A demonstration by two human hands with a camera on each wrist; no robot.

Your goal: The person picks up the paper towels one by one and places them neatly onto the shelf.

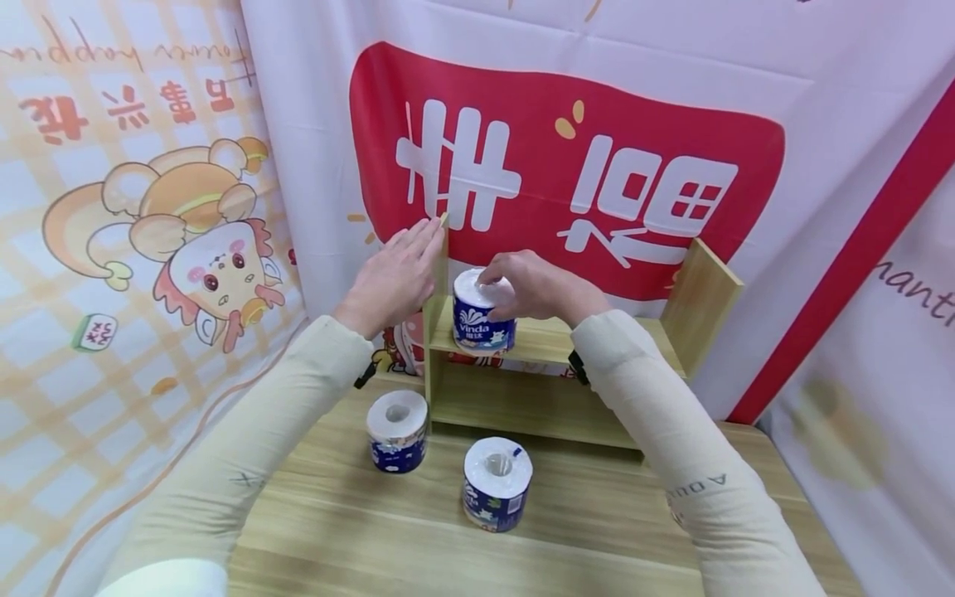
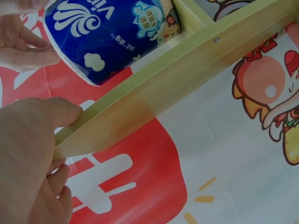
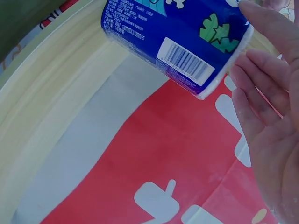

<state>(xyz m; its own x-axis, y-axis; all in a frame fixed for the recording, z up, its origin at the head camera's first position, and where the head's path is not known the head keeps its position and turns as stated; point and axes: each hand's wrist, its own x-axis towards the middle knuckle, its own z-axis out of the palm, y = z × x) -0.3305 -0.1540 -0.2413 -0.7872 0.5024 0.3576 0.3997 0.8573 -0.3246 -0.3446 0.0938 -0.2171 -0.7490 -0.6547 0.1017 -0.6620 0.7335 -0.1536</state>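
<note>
A blue-and-white wrapped toilet roll [image 1: 483, 327] stands upright on the upper board of a small wooden shelf [image 1: 537, 398], close to its left side panel. My left hand [image 1: 395, 274] grips the top end of that side panel [image 2: 140, 95], with the thumb on one side and the fingers on the other. Over the roll, my right hand [image 1: 533, 286] holds it at the top, the thumb at its side and the fingers over its white end. Part of the grip is hidden in the right wrist view.
Two more toilet rolls stand upright on the wooden table [image 1: 358, 539]: one roll [image 1: 398, 431] beside the shelf's left end, another roll [image 1: 497, 485] in front of it. The shelf's right side panel [image 1: 701, 307] rises at the far end. A printed curtain [image 1: 597, 66] hangs behind.
</note>
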